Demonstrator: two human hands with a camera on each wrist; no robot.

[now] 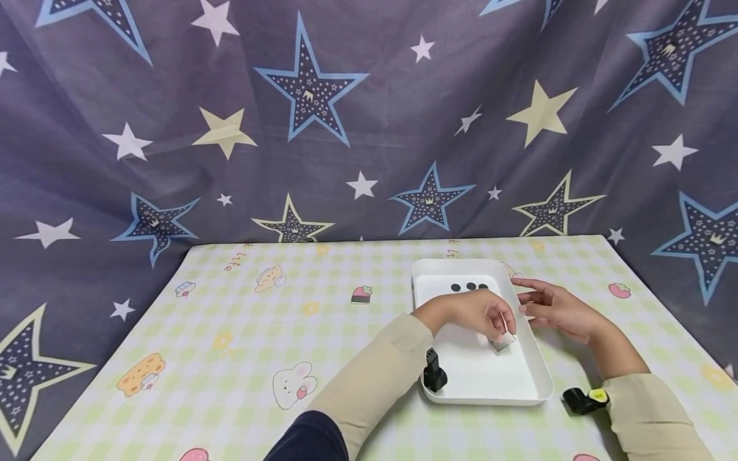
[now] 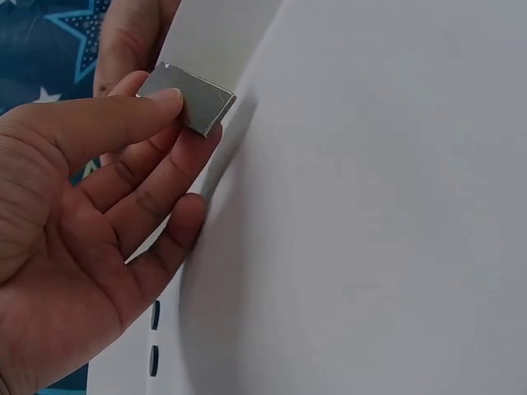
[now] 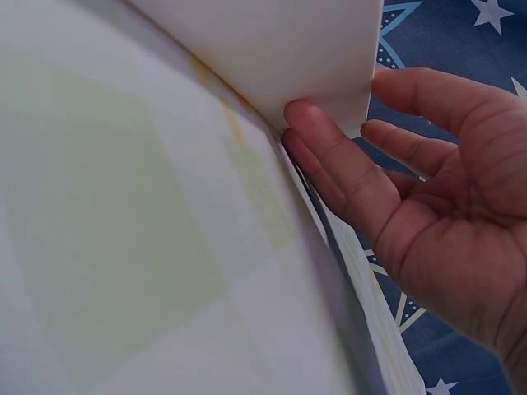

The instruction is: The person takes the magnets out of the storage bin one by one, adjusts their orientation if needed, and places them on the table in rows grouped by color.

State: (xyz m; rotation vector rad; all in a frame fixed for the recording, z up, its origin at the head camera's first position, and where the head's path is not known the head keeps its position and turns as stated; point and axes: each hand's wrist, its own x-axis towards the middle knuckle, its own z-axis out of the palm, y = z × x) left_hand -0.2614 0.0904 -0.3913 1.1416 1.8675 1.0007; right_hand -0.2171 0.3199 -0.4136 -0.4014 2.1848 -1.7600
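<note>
A white rectangular tray [image 1: 542, 384] sits on the checked tablecloth, right of centre. My left hand [image 1: 481, 314] reaches over the tray and pinches a small grey metal plate [image 1: 503, 342] between thumb and fingers, just above the tray floor. In the left wrist view the grey plate [image 2: 188, 99] is held at the fingertips [image 2: 160, 103] against the white tray wall [image 2: 370, 206]. My right hand [image 1: 553, 307] rests open at the tray's right rim; the right wrist view shows its fingers [image 3: 329, 156] touching the tray's outer wall [image 3: 280, 49]. Three black discs [image 1: 469, 287] lie at the tray's far end.
The table wears a pale green checked cloth [image 1: 259, 333] with cartoon prints. A dark star-patterned curtain [image 1: 346, 115] hangs behind and around it. Wrist cameras [image 1: 434, 372] [image 1: 585, 399] are strapped on both beige sleeves.
</note>
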